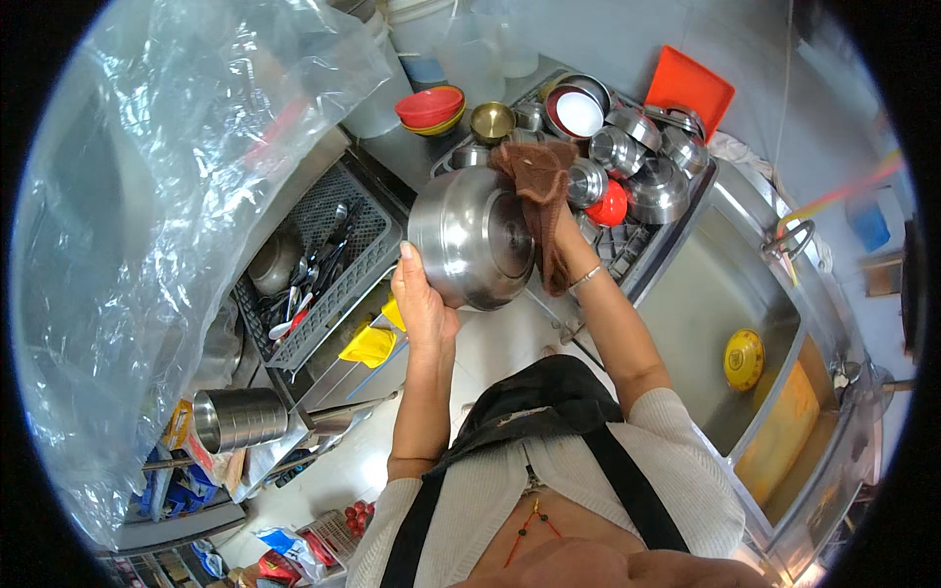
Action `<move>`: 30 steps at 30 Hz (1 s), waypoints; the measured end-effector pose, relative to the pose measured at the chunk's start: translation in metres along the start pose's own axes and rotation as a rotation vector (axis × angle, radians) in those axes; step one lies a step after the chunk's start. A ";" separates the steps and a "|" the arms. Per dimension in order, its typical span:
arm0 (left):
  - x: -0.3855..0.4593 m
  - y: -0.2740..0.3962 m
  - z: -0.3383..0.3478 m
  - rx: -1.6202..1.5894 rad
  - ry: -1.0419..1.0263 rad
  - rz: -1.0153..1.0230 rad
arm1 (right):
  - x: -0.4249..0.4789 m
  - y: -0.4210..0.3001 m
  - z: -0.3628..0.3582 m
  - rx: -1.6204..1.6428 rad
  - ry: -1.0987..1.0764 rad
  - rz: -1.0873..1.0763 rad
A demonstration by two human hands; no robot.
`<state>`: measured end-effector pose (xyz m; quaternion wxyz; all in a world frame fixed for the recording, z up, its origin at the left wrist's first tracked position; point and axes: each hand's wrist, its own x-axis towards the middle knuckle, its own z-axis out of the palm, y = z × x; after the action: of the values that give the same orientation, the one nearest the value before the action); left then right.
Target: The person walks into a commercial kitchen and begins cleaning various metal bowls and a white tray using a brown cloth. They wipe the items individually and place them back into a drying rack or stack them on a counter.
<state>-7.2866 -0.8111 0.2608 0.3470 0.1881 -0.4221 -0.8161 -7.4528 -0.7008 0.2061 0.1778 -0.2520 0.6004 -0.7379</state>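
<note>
My left hand (425, 301) grips a large stainless steel pot (459, 235) by its near left side, with the thumb along the outer wall. The pot is tilted so that its round base faces right. A brown cloth (540, 176) covers my right hand (566, 228) at the pot's far right side; the fingers are hidden beneath it. The cloth hangs down past the wrist, beside the pot's base. Just beyond, several steel bowls (614, 151) lie heaped in a rack, with a red bowl (609, 204) among them.
To the right, a double steel sink (684, 294) holds water and a yellow bowl (744, 359). A grey plastic basket (331, 323) with cutlery stands left. Clear plastic sheeting (169, 184) hangs far left, above a steel canister (239, 419). Red and yellow bowls (430, 109) sit behind.
</note>
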 end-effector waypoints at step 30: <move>0.023 0.014 -0.043 -0.377 0.011 -0.463 | 0.006 0.053 0.016 0.569 -0.122 0.176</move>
<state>-7.2713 -0.8575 0.2477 0.1826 0.2161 -0.2072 -0.9365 -7.4503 -0.7284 0.1582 0.3406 -0.1830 0.3773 -0.8416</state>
